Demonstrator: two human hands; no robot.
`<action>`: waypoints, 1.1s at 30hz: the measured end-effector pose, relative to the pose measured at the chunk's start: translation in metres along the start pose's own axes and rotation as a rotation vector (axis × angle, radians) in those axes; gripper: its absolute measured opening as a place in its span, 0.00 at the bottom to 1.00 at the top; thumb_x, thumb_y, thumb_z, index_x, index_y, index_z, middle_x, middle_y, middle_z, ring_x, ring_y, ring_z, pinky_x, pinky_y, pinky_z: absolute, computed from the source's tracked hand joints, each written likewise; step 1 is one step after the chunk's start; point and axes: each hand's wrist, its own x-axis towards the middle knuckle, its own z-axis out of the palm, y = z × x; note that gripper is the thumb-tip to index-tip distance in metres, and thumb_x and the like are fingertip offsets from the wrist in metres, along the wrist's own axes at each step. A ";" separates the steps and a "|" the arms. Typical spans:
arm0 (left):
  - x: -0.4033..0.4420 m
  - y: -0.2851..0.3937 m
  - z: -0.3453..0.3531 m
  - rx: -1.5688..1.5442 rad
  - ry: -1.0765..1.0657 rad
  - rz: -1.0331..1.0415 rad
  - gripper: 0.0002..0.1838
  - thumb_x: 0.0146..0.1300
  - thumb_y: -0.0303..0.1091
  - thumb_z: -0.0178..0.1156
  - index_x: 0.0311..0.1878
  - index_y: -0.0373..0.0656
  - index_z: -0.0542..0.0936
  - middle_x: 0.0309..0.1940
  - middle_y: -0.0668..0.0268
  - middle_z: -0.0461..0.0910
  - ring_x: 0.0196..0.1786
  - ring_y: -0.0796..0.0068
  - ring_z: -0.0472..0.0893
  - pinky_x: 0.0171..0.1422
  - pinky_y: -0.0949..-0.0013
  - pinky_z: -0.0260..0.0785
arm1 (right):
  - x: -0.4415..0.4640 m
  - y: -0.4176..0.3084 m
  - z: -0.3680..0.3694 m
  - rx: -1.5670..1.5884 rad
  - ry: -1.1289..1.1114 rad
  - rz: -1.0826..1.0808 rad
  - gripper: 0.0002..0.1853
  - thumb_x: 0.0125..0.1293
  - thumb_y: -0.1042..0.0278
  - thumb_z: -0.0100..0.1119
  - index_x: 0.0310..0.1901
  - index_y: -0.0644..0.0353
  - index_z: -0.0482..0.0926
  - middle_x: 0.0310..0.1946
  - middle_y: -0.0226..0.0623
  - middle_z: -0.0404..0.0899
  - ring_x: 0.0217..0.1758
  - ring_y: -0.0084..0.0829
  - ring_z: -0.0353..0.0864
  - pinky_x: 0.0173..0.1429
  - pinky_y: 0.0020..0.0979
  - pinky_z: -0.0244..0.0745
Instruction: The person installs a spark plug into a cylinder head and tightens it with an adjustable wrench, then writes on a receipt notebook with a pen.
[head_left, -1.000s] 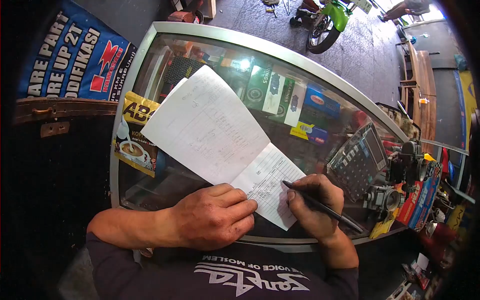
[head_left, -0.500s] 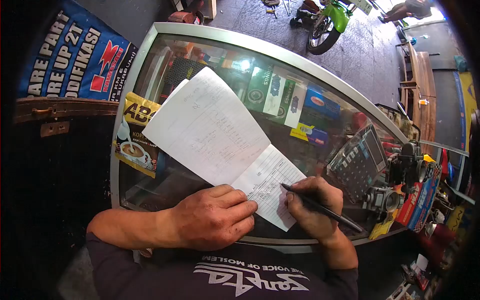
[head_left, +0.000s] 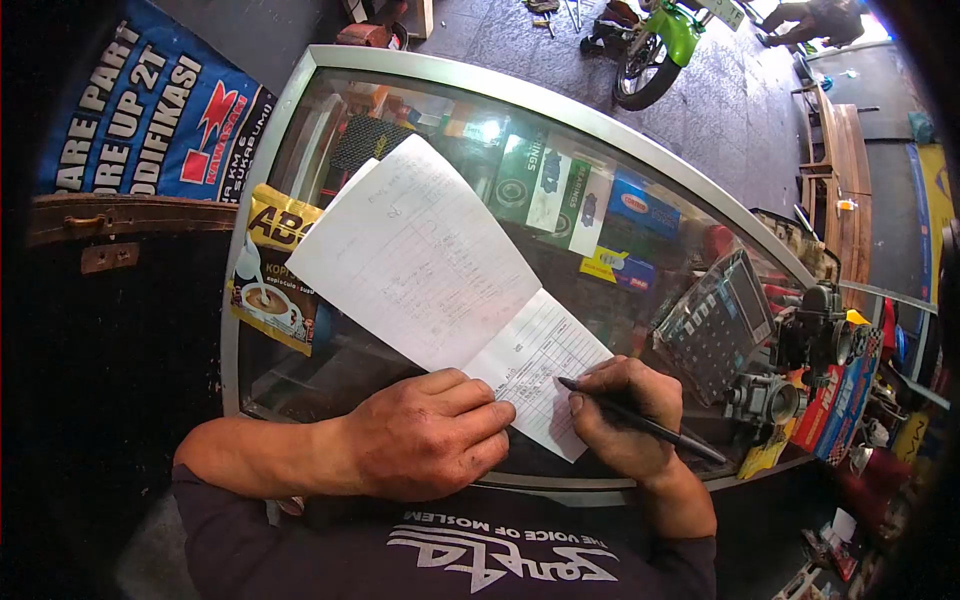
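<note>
A receipt book lies folded open on the glass counter, its covered-over pages flipped to the far side and a ruled form with handwriting nearest me. My left hand rests at the form's left edge with its fingers curled together, holding the book down; its thumb is hidden. A black pen is gripped in my right hand, its tip at the written lines of the form. The heel of that hand rests by the form's right edge.
Beneath the glass counter lie several parts boxes. A coffee packet sits at the left, a wrapped calculator and carburetors at the right. Beyond stand a green motorcycle and a person.
The pen tip and my right fingers have shifted slightly toward me and to the left on the form. My left hand stays put. The person in the background has moved a little.
</note>
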 end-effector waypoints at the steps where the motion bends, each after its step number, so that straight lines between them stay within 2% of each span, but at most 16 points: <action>1: 0.000 0.000 0.000 0.006 0.007 0.004 0.09 0.60 0.33 0.71 0.38 0.37 0.86 0.44 0.57 0.87 0.46 0.64 0.86 0.47 0.64 0.80 | 0.001 -0.001 0.000 0.000 0.000 -0.001 0.09 0.55 0.78 0.75 0.36 0.66 0.84 0.30 0.43 0.87 0.31 0.30 0.89 0.37 0.30 0.83; 13: 0.000 0.000 0.000 -0.002 -0.012 0.002 0.10 0.59 0.34 0.73 0.38 0.37 0.86 0.44 0.56 0.87 0.46 0.63 0.86 0.48 0.63 0.79 | 0.002 0.000 0.001 -0.003 -0.041 -0.082 0.10 0.54 0.78 0.74 0.37 0.65 0.84 0.31 0.43 0.87 0.31 0.31 0.89 0.38 0.31 0.83; 16: 0.000 0.001 0.000 -0.006 -0.013 -0.009 0.10 0.59 0.34 0.73 0.38 0.37 0.86 0.45 0.57 0.87 0.47 0.63 0.86 0.49 0.63 0.79 | 0.000 0.000 0.000 -0.005 -0.025 -0.034 0.10 0.55 0.78 0.74 0.38 0.66 0.84 0.31 0.43 0.87 0.32 0.29 0.88 0.37 0.30 0.83; 18: 0.000 0.001 -0.003 -0.005 -0.021 -0.011 0.10 0.59 0.34 0.73 0.38 0.38 0.86 0.45 0.57 0.87 0.47 0.63 0.86 0.49 0.63 0.79 | -0.002 -0.002 0.000 0.028 0.025 0.083 0.09 0.57 0.79 0.73 0.39 0.67 0.84 0.31 0.42 0.87 0.31 0.26 0.87 0.37 0.28 0.81; 21: 0.001 0.001 -0.003 -0.008 -0.024 -0.013 0.10 0.60 0.34 0.72 0.38 0.38 0.86 0.45 0.57 0.87 0.47 0.63 0.86 0.49 0.63 0.80 | 0.000 -0.004 0.000 -0.001 0.050 0.032 0.09 0.58 0.79 0.72 0.40 0.68 0.84 0.31 0.42 0.87 0.31 0.23 0.85 0.36 0.27 0.80; 24: 0.001 0.001 -0.003 -0.010 -0.024 -0.010 0.10 0.60 0.34 0.72 0.38 0.37 0.86 0.45 0.57 0.87 0.47 0.63 0.86 0.49 0.62 0.80 | -0.001 -0.006 -0.001 0.018 0.036 0.116 0.09 0.58 0.79 0.72 0.40 0.68 0.84 0.30 0.42 0.87 0.31 0.24 0.86 0.36 0.27 0.80; 33: 0.000 0.001 -0.001 -0.007 -0.014 -0.009 0.10 0.60 0.34 0.73 0.38 0.37 0.86 0.44 0.57 0.87 0.46 0.64 0.86 0.48 0.63 0.80 | -0.001 -0.005 0.000 0.034 0.035 0.110 0.09 0.57 0.79 0.73 0.39 0.70 0.84 0.32 0.44 0.88 0.33 0.27 0.88 0.37 0.28 0.82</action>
